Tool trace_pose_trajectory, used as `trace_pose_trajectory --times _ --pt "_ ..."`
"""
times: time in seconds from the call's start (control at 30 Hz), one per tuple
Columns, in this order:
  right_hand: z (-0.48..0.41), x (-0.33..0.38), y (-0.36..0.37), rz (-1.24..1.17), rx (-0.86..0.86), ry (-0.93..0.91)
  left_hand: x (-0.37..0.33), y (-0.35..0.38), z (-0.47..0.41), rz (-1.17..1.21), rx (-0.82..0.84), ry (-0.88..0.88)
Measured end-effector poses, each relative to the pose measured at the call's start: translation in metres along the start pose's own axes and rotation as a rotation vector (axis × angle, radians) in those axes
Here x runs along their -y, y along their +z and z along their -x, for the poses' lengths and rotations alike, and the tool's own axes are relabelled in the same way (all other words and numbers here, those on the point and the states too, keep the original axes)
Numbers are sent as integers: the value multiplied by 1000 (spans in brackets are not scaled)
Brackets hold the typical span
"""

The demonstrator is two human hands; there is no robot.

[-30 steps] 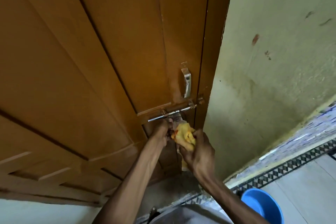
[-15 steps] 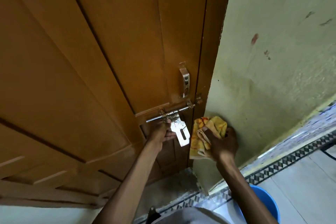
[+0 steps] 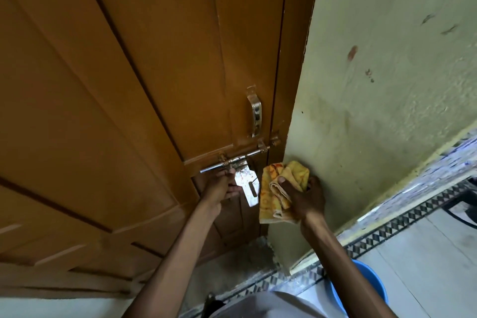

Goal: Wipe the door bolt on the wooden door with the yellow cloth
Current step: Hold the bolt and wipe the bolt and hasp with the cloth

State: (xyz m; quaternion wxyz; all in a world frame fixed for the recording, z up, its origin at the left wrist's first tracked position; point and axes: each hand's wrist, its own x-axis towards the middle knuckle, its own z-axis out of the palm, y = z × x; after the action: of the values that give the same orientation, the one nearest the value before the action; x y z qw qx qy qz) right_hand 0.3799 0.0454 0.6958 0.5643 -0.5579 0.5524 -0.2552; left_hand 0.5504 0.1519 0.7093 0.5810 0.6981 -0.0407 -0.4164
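Door bolt (image 3: 233, 162): metal rod running across the lock rail of the wooden door (image 3: 116, 100), right end reaching toward the door frame, hanging flat hasp plate (image 3: 247, 184) below its middle. Left hand (image 3: 219, 187) raised to the bolt from beneath, grip curled closed around the rod's knob end just left of the hasp plate, fingertips touching the metal, thumb side against the plate's left edge. Right hand (image 3: 302, 196) just right of the hasp plate, not on the bolt, grip closed on the yellow cloth (image 3: 277, 188), thumb laid across the front of the bunched folds. Cloth crumpled, orange-red marks on its upper left part, lower edge hanging beneath the hand, overlapping the door frame and the edge of the pale green wall (image 3: 382, 80). Small gap visible between cloth and hasp plate. Curved metal pull handle (image 3: 255, 115) mounted upright above the bolt, apart from both hands. Wall stained, with a reddish spot and a few dark marks higher up. Below the wall, patterned tile border (image 3: 392, 227) with dark triangles, then pale floor tiles (image 3: 423, 261). Blue bucket (image 3: 366, 289) on the floor near the right forearm, partly hidden by it. Both bare forearms rising from the bottom edge.
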Motion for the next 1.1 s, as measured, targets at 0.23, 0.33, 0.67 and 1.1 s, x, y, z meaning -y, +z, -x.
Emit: trace_pose_trajectory --times 0.23,0.33,0.67,1.1 --pt "5 27 34 224 242 -72 -1 5 -2 -9 -28 -25" --pt "3 30 40 222 273 -68 -1 4 -4 -17 -52 -24" --pt "-12 8 48 2 319 2 0 0 -6 42 -33 -45" --pt "-6 6 34 -188 377 51 1 -1 -4 29 -14 -37"
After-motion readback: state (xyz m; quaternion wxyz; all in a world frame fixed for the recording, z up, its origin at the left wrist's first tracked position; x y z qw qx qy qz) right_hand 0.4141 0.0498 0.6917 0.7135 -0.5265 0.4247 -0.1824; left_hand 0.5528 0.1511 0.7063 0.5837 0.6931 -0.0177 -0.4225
